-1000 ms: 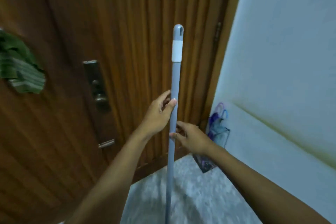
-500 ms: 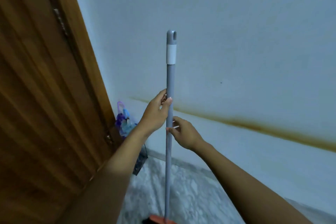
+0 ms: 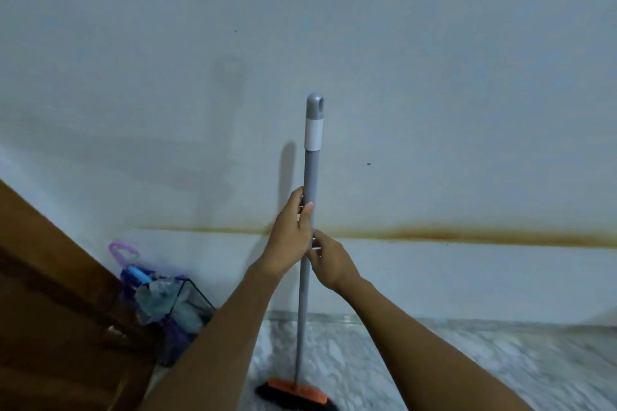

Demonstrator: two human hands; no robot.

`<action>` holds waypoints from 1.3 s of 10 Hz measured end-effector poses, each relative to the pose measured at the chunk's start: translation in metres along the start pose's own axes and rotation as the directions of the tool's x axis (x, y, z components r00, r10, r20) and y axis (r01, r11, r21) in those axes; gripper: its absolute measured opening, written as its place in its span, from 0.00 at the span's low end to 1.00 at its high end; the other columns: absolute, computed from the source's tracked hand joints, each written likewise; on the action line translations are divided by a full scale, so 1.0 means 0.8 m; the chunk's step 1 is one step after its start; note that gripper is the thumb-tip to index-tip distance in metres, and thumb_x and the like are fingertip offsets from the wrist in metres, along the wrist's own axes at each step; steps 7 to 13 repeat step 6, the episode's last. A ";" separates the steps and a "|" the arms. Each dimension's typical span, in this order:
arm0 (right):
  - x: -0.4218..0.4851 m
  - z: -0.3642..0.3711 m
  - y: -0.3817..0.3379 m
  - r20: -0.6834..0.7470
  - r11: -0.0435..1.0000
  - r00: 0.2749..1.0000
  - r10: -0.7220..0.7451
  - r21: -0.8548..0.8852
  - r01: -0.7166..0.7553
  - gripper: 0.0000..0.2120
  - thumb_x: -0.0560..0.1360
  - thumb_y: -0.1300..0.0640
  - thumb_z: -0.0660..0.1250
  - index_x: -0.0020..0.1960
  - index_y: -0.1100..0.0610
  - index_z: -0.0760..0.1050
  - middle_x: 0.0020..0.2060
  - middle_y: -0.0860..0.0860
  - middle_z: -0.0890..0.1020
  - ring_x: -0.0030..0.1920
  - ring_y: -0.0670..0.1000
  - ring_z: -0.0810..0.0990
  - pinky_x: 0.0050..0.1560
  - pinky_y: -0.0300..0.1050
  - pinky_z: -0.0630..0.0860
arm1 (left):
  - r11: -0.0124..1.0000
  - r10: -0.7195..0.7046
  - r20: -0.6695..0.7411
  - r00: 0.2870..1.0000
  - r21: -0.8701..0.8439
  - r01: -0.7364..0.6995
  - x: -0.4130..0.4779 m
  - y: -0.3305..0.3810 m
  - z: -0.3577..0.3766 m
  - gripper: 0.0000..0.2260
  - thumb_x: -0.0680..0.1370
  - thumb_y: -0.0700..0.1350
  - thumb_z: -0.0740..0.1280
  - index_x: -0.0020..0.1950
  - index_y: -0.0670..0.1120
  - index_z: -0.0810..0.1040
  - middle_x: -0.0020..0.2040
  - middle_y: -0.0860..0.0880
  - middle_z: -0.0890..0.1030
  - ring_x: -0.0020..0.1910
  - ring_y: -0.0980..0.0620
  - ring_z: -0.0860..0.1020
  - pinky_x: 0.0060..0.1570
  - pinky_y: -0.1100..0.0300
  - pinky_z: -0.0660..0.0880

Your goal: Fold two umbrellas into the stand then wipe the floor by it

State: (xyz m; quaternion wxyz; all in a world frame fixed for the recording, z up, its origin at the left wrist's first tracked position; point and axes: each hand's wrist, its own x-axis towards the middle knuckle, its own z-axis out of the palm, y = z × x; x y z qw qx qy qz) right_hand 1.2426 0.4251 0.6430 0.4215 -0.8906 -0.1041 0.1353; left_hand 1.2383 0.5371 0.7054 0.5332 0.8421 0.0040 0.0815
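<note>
A broom with a grey handle (image 3: pixel 310 170) stands upright in front of me, its orange head with black bristles (image 3: pixel 295 398) on the marble floor. My left hand (image 3: pixel 291 232) grips the handle at mid height. Just below it, my right hand (image 3: pixel 329 260) holds the same handle with curled fingers. At the lower left a black wire stand (image 3: pixel 193 304) sits in the corner and holds two folded umbrellas, one with a purple hook handle (image 3: pixel 122 249) and one with a blue handle (image 3: pixel 140 275).
A brown wooden door (image 3: pixel 50 310) fills the lower left beside the stand. A pale wall (image 3: pixel 434 77) with a rusty horizontal stain (image 3: pixel 467 237) runs straight ahead. Grey marble floor (image 3: pixel 434 360) stretches to the right of the broom.
The view has swung right, from the door to the wall, and tilted down. The broom head and the whole stand have come into view. Both hands keep their hold on the handle.
</note>
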 end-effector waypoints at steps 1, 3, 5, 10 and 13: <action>0.028 -0.003 0.005 -0.010 1.000 1.000 0.009 -0.004 -0.009 0.13 0.82 0.54 0.61 0.65 0.55 0.73 0.58 0.55 0.82 0.57 0.58 0.81 0.56 0.55 0.78 | 1.000 -0.025 -0.001 1.000 -0.003 0.025 0.031 -0.010 0.005 0.14 0.84 0.46 0.57 0.70 0.49 0.69 0.54 0.46 0.79 0.52 0.48 0.79 0.52 0.55 0.77; 0.076 -0.014 0.009 0.086 0.992 0.992 0.090 -0.097 -0.082 0.15 0.81 0.52 0.59 0.66 0.53 0.70 0.60 0.53 0.80 0.59 0.57 0.79 0.57 0.56 0.77 | 0.998 -0.056 -0.066 0.996 0.019 0.057 0.065 -0.022 0.022 0.14 0.84 0.44 0.57 0.70 0.45 0.69 0.54 0.50 0.78 0.51 0.53 0.76 0.50 0.64 0.71; 0.083 -0.019 0.013 0.141 0.982 0.982 0.128 -0.156 -0.106 0.21 0.79 0.51 0.60 0.71 0.49 0.69 0.65 0.49 0.79 0.63 0.55 0.77 0.60 0.55 0.77 | 0.995 -0.089 -0.179 0.980 0.018 0.094 0.062 -0.031 0.037 0.13 0.84 0.45 0.57 0.68 0.45 0.70 0.53 0.52 0.77 0.53 0.50 0.78 0.53 0.58 0.76; 0.071 -0.045 0.006 0.044 0.995 0.996 0.078 -0.070 -0.075 0.26 0.77 0.46 0.65 0.75 0.47 0.67 0.68 0.47 0.77 0.65 0.50 0.78 0.63 0.51 0.76 | 0.995 -0.099 -0.167 0.981 0.016 0.103 0.053 -0.018 0.032 0.17 0.83 0.47 0.58 0.72 0.46 0.66 0.62 0.49 0.77 0.62 0.49 0.76 0.61 0.54 0.74; 0.071 -0.045 0.006 0.044 0.995 0.996 0.078 -0.070 -0.075 0.26 0.77 0.46 0.65 0.75 0.47 0.67 0.68 0.47 0.77 0.65 0.50 0.78 0.63 0.51 0.76 | 0.995 -0.099 -0.167 0.981 0.016 0.103 0.053 -0.018 0.032 0.17 0.83 0.47 0.58 0.72 0.46 0.66 0.62 0.49 0.77 0.62 0.49 0.76 0.61 0.54 0.74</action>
